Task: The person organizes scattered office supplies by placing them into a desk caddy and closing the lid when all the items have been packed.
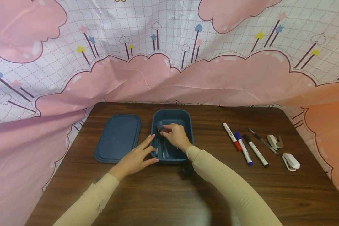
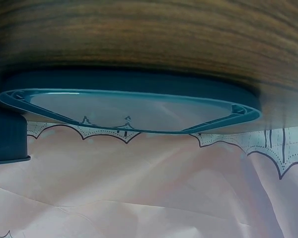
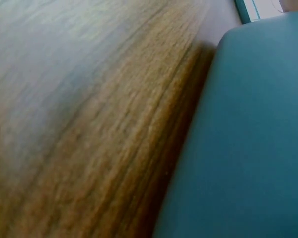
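A dark blue-grey box sits mid-table, with several slim clear-barrelled pens lying lengthwise along its left side. My right hand reaches in over the right wall, and its thumb and forefinger pinch a pen near its dark upper end. Spread fingers of my left hand rest at the box's left rim and front left corner. Left of the box lies its matching lid, a raised edge running around it. The left wrist view shows that lid up close; the box wall fills the right of the right wrist view.
To the right lie a red-capped marker, a blue-capped marker, a black-capped marker and a pen. Beyond them are a grey-and-white stapler and a white stapler. A patterned cloth hangs behind the table.
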### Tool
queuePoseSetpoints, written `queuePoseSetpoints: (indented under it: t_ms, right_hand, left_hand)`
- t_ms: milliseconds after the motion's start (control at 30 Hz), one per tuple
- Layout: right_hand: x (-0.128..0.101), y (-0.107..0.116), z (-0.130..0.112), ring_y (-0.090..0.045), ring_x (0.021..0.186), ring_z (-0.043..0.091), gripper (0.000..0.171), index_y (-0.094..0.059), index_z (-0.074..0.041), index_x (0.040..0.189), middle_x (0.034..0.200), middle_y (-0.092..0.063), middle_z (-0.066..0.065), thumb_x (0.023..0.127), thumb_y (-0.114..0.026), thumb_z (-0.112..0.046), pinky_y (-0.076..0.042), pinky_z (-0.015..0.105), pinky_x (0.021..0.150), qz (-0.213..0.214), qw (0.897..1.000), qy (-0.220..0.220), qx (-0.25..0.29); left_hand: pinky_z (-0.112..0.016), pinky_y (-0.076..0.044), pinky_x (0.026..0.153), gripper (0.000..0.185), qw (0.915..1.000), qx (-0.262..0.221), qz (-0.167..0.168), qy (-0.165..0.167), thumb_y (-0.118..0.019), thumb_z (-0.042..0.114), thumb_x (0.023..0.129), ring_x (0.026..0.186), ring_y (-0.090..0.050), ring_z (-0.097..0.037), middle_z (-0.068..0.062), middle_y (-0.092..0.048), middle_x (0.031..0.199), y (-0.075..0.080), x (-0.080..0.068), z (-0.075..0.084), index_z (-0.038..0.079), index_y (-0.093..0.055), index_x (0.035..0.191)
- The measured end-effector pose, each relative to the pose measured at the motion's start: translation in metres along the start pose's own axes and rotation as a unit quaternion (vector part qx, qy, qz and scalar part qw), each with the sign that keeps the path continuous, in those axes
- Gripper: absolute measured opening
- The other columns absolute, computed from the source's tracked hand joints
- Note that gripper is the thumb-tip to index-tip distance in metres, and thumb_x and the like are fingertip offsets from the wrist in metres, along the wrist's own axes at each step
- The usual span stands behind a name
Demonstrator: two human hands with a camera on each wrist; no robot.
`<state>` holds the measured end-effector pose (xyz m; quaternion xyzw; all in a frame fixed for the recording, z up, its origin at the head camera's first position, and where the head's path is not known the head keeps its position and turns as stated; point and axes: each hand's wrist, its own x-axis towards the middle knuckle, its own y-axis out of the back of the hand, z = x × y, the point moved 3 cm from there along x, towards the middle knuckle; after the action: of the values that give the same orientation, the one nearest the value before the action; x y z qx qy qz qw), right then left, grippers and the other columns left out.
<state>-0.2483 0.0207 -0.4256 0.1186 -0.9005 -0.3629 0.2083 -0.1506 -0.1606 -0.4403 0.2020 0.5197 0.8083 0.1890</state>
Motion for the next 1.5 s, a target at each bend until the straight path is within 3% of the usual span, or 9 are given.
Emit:
queuePoseSetpoints:
  t_ms: [500, 900, 1033, 1300, 1500]
  right_hand:
    - [0.0, 0.001, 0.0, -0.069, 0.08, 0.016, 0.035, -0.071, -0.002, 0.114, 0.092, -0.073, 0.008, 0.086, -0.075, -0.024, -0.058, 0.029, 0.072, 0.007, 1.0, 0.02, -0.002]
    - [0.0, 0.019, 0.001, -0.068, 0.085, 0.018, 0.034, -0.072, -0.008, 0.115, 0.093, -0.073, 0.005, 0.087, -0.074, -0.027, -0.057, 0.031, 0.074, 0.032, 0.999, 0.026, 0.003]
    - [0.004, 0.034, 0.003, -0.069, 0.086, 0.021, 0.035, -0.071, -0.007, 0.116, 0.093, -0.073, 0.008, 0.086, -0.075, -0.026, -0.058, 0.035, 0.076, 0.048, 0.998, 0.03, 0.013]
    - [0.018, 0.084, 0.006, -0.07, 0.088, 0.028, 0.036, -0.071, -0.005, 0.115, 0.095, -0.073, 0.014, 0.084, -0.077, -0.023, -0.058, 0.038, 0.076, 0.128, 0.99, 0.056, 0.022]
    - [0.021, 0.117, 0.01, -0.07, 0.092, 0.027, 0.038, -0.072, -0.008, 0.115, 0.097, -0.074, 0.012, 0.083, -0.078, -0.026, -0.056, 0.041, 0.079, 0.177, 0.983, 0.044, 0.007]
  left_hand:
    - [-0.048, -0.046, 0.104, 0.054, 1.0, 0.001, -0.002, 0.003, -0.05, 0.059, 0.093, 0.15, -0.017, -0.025, -0.003, -0.012, 0.164, 0.001, 0.0, 0.0, 0.016, -0.06, 0.124]
    - [-0.051, -0.046, 0.104, 0.056, 0.9998, -0.002, -0.011, 0.015, -0.048, 0.062, 0.093, 0.15, -0.017, -0.024, -0.002, -0.011, 0.165, 0.001, 0.0, 0.002, 0.018, -0.059, 0.125]
    - [-0.051, -0.047, 0.103, 0.057, 0.9998, 0.001, -0.011, 0.015, -0.047, 0.063, 0.093, 0.15, -0.018, -0.025, -0.003, -0.012, 0.165, 0.001, 0.0, 0.003, 0.018, -0.06, 0.125]
    - [-0.051, -0.047, 0.102, 0.054, 0.9999, -0.004, -0.006, 0.012, -0.05, 0.06, 0.093, 0.15, -0.017, -0.025, -0.004, -0.013, 0.164, 0.002, 0.0, 0.004, 0.017, -0.06, 0.123]
    - [-0.05, -0.047, 0.102, 0.053, 0.9998, -0.006, -0.013, 0.014, -0.05, 0.06, 0.093, 0.151, -0.016, -0.024, -0.001, -0.01, 0.165, 0.002, -0.001, 0.005, 0.017, -0.06, 0.123]
